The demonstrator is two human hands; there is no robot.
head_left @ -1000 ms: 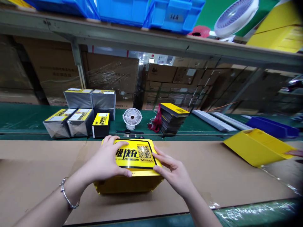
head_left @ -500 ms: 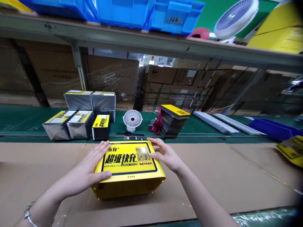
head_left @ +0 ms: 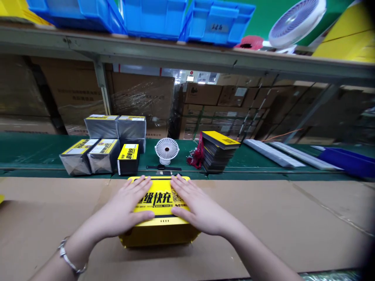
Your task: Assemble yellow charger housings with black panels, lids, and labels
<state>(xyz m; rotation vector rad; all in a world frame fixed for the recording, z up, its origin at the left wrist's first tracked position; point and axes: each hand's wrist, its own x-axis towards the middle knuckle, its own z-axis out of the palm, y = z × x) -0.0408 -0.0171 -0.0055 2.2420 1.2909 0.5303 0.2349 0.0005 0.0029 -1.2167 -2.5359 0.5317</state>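
A yellow box-shaped cover (head_left: 159, 201) with black lettering and a QR code rests on the brown cardboard, its dark open side facing me. My left hand (head_left: 125, 207) lies flat on the left part of its top, fingers stretched and thumb along the front edge. On the right part lies my right hand (head_left: 199, 205), palm down, fingers stretched and partly covering the QR code. Neither hand is wrapped round anything.
Behind the cardboard sheet (head_left: 263, 210) stand wrapped boxes (head_left: 102, 156), a small white fan (head_left: 166, 150), a dark strap (head_left: 164, 168), red cords (head_left: 197, 154) and a stack of yellow-topped panels (head_left: 218, 152). Blue bins (head_left: 218, 23) sit on the shelf above.
My right hand has moved from the cover's right edge onto its top, and my left hand has slid inward. The yellow piece at the far right has left the view, and the view has shifted slightly.
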